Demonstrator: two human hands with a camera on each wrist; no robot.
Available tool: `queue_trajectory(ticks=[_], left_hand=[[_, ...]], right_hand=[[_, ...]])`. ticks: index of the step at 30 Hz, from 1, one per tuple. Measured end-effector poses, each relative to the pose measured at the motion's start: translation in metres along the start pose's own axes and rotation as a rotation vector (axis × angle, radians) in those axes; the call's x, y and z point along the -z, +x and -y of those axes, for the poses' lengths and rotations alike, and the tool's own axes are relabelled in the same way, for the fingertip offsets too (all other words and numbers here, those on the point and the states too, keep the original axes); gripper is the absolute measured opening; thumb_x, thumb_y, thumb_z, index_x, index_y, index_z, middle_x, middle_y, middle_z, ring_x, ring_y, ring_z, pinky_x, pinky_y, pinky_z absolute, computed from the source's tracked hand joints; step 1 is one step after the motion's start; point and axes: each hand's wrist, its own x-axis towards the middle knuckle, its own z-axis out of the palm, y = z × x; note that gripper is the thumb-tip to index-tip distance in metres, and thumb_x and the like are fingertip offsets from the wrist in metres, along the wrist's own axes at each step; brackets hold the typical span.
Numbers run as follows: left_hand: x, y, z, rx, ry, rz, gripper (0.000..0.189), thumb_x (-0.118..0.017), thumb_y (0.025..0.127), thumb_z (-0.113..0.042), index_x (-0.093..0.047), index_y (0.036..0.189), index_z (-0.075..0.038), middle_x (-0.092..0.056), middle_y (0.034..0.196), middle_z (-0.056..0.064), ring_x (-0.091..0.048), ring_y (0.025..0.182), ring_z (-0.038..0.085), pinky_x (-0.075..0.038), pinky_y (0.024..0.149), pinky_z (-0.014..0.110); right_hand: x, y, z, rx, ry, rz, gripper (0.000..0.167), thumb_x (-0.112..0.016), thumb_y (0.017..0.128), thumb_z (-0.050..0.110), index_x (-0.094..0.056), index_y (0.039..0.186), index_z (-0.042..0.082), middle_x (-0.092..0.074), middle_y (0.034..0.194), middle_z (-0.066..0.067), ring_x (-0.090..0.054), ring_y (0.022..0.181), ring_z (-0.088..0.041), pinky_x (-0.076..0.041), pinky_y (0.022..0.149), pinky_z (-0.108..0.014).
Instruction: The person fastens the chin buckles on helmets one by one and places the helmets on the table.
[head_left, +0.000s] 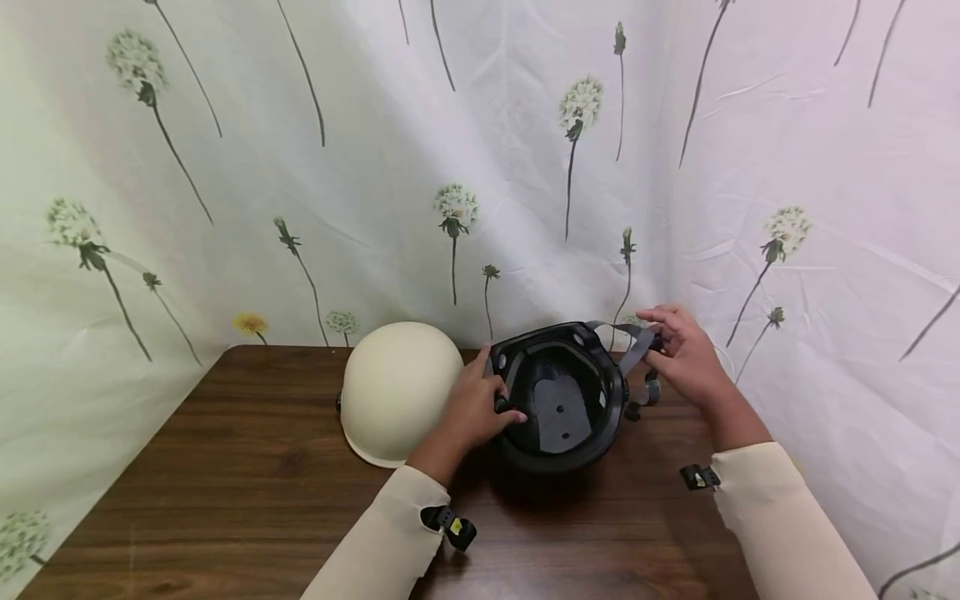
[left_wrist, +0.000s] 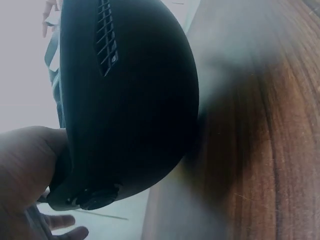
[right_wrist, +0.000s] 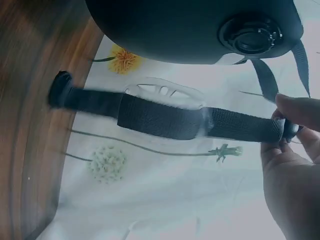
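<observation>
A black helmet (head_left: 562,462) lies tipped with its opening toward the head camera, showing dark padding (head_left: 562,417) inside. My left hand (head_left: 471,404) grips its left rim, the thumb reaching over the edge into the shell. In the left wrist view the helmet's smooth outside, with a grid vent (left_wrist: 106,40), fills much of the picture. To the right of the shell, my right hand (head_left: 686,358) pinches the chin strap (right_wrist: 245,124) near a small dark fitting (right_wrist: 291,129). A black buckle (right_wrist: 60,90) hangs at the strap's loose end, and a clear chin cup (right_wrist: 165,90) shows behind the webbing.
A cream helmet (head_left: 401,392) sits dome up just left of the black one. Both are near the far edge of the brown wooden table (head_left: 247,467). Behind it hangs a white sheet (head_left: 360,183) printed with dandelions.
</observation>
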Motion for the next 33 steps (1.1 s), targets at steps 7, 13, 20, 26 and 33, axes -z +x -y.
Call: queue_trajectory(ticks=[7, 13, 20, 26, 33], left_hand=[[0.005, 0.001, -0.004, 0.016, 0.007, 0.023, 0.034, -0.09, 0.084, -0.041, -0.065, 0.084, -0.018, -0.021, 0.174, 0.015, -0.03, 0.154, 0.045, -0.038, 0.117, 0.057], [0.004, 0.0, -0.003, 0.01, -0.052, -0.015, 0.035, -0.086, 0.087, -0.047, -0.068, 0.089, -0.017, -0.027, 0.172, 0.013, -0.026, 0.157, 0.043, -0.034, 0.12, 0.06], [0.005, 0.0, -0.003, -0.011, -0.078, -0.06, 0.038, -0.08, 0.091, -0.05, -0.067, 0.088, -0.015, -0.031, 0.171, 0.011, -0.029, 0.156, 0.04, -0.035, 0.117, 0.064], [0.008, 0.0, -0.004, 0.009, -0.077, -0.062, 0.039, -0.074, 0.095, -0.053, -0.065, 0.09, -0.015, -0.034, 0.17, 0.006, -0.035, 0.154, 0.036, -0.04, 0.106, 0.068], [0.013, 0.001, -0.006, 0.032, -0.097, -0.046, 0.041, -0.067, 0.1, -0.054, -0.068, 0.098, -0.013, -0.038, 0.168, 0.002, -0.043, 0.15, 0.031, -0.039, 0.103, 0.062]], right_hand=[[0.003, 0.0, 0.0, -0.052, -0.086, -0.072, 0.032, -0.073, 0.09, -0.011, -0.069, 0.121, -0.014, -0.05, 0.134, -0.021, -0.061, 0.096, 0.004, -0.052, 0.083, -0.008], [0.005, -0.001, -0.003, -0.086, -0.093, -0.067, 0.028, -0.072, 0.097, 0.0, -0.069, 0.124, -0.005, -0.07, 0.117, -0.023, -0.068, 0.084, 0.004, -0.055, 0.07, -0.016], [0.007, -0.004, -0.002, -0.078, -0.166, -0.083, 0.037, -0.073, 0.097, 0.001, -0.068, 0.134, 0.002, -0.072, 0.096, -0.02, -0.069, 0.074, -0.002, -0.057, 0.063, -0.021], [0.011, -0.004, -0.001, 0.003, -0.406, -0.216, 0.029, -0.081, 0.091, 0.003, -0.075, 0.119, 0.002, -0.074, 0.088, -0.016, -0.064, 0.068, -0.015, -0.043, 0.062, -0.013], [0.017, -0.002, -0.005, -0.023, -0.514, -0.229, 0.025, -0.081, 0.092, 0.009, -0.057, 0.085, 0.009, -0.071, 0.071, -0.01, -0.062, 0.062, -0.021, -0.044, 0.058, -0.026]])
